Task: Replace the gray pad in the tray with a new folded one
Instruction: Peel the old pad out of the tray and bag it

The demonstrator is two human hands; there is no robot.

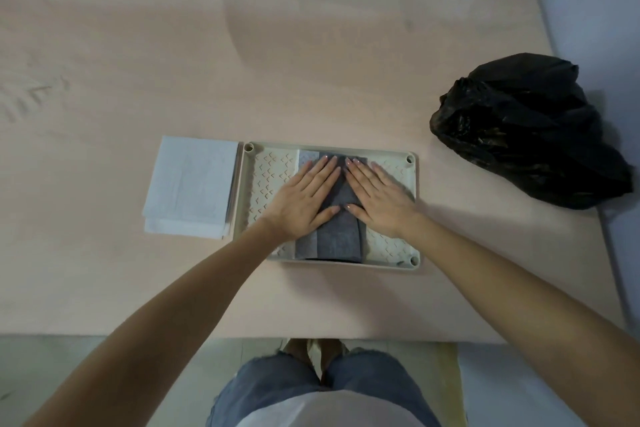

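A cream tray (412, 211) with a cut-out pattern lies on the table in front of me. A gray pad (337, 236), folded into a narrow strip, runs down the tray's middle from its far edge to its near edge. My left hand (304, 198) lies flat on the pad's left half with straight fingers. My right hand (377, 194) lies flat on its right half, fingers pointing to the far left. The fingertips of both hands nearly meet near the tray's far rim. A stack of folded white pads (190, 187) sits just left of the tray.
A crumpled black plastic bag (530, 132) lies at the table's right edge. The light wooden table (242, 45) stretches far beyond the tray. Its near edge runs just above my legs.
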